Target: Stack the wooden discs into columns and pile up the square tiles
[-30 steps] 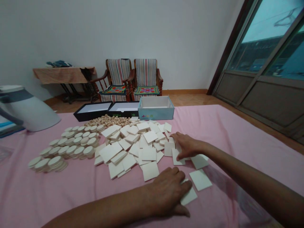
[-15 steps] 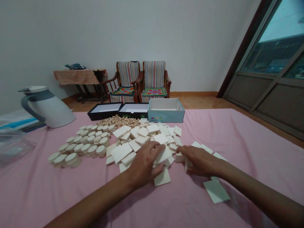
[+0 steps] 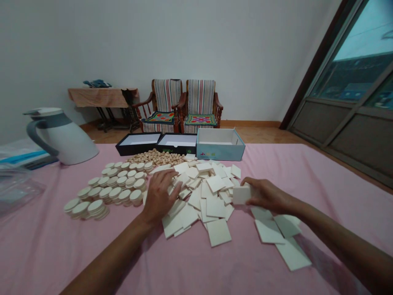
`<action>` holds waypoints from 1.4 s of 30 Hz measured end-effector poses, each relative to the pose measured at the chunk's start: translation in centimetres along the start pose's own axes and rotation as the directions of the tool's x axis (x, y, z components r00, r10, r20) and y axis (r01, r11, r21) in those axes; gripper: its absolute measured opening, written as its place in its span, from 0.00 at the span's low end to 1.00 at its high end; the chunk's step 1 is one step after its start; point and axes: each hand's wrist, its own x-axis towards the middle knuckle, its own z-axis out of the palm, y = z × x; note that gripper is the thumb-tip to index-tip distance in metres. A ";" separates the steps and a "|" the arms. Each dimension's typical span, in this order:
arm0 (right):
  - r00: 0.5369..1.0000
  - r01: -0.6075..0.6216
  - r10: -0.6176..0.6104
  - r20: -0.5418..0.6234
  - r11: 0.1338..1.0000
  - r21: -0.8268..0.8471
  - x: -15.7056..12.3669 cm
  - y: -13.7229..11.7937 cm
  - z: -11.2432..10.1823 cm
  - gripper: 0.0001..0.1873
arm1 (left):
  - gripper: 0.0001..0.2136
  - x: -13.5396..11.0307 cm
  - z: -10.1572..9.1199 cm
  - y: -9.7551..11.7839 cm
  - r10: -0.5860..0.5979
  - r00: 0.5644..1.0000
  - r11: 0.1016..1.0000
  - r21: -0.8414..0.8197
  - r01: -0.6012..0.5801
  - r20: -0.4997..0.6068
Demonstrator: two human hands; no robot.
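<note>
A heap of pale square wooden tiles [image 3: 205, 192] lies in the middle of the pink-covered table [image 3: 322, 176]. My left hand [image 3: 159, 196] rests flat on the heap's left side, fingers spread over the tiles. My right hand [image 3: 265, 194] sits at the heap's right edge with its fingers closed round a small stack of square tiles [image 3: 242, 194]. A few loose tiles [image 3: 278, 233] lie near my right forearm. Round wooden discs [image 3: 113, 186] sit in rows left of the heap, and small wooden beads [image 3: 153, 157] are piled behind it.
Two black box halves [image 3: 138, 143] and a light blue open box [image 3: 219, 144] stand at the table's far edge. A white jug [image 3: 59, 137] and a clear plastic bag [image 3: 15, 188] are at the left. Two striped armchairs [image 3: 184, 104] stand behind, a glass door [image 3: 353, 94] on the right.
My left hand slid from the near edge up onto the heap's left side. My right hand gathered tiles into a small stack and holds it. The view panned slightly left.
</note>
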 end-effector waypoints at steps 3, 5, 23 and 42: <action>0.999 0.032 -0.026 -0.039 0.987 0.159 2.5 -2.0 -1.1 0.16 | 0.11 0.3 -0.5 -0.6 -0.123 0.985 0.990 -0.083 0.113 -0.125; 0.997 0.068 -0.056 -0.061 0.974 0.218 5.2 -4.1 -1.1 0.17 | 0.12 0.3 -0.6 -1.1 -0.195 0.968 0.975 -0.134 0.175 -0.156; 0.978 0.016 0.009 -0.207 0.993 0.119 11.1 -7.5 -0.4 0.13 | 0.14 -0.8 0.8 -1.1 -0.217 0.975 0.969 -0.108 0.220 0.041; 0.924 -0.374 0.377 -0.067 0.848 -0.377 -2.4 5.5 -0.4 0.37 | 0.13 1.1 1.9 13.7 0.506 0.734 0.851 -0.401 -0.339 0.454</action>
